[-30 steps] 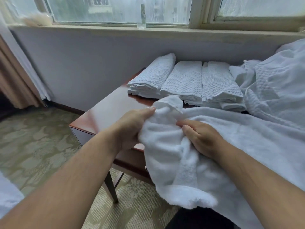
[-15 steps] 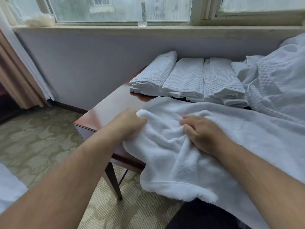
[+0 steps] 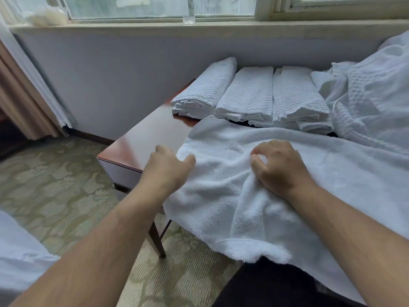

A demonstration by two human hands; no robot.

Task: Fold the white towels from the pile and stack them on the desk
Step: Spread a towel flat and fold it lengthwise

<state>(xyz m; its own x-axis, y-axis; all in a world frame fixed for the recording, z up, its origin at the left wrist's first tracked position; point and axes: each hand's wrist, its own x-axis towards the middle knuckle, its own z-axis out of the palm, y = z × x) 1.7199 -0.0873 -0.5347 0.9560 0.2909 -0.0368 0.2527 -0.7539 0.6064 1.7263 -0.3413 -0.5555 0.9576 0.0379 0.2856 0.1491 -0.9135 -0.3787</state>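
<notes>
A large fluffy white towel [image 3: 232,196] lies spread over the near part of the dark red desk [image 3: 150,138], its front edge hanging toward my lap. My left hand [image 3: 168,167] grips the towel's left edge with curled fingers. My right hand [image 3: 278,167] pinches a bunch of cloth near the towel's middle. Three folded waffle-weave towels [image 3: 250,96] sit side by side at the back of the desk. The pile of unfolded white towels [image 3: 371,103] rises at the right.
A grey wall and window sill run behind the desk, with a clear bottle [image 3: 188,9] on the sill. A curtain [image 3: 24,96] hangs at the left. Patterned carpet [image 3: 55,189] covers the floor left of the desk. White bedding [image 3: 17,258] shows at the lower left.
The towel was bunched up between my hands; now it lies spread flatter over the desk. My left hand moved left along the edge, and my right hand now pinches the cloth.
</notes>
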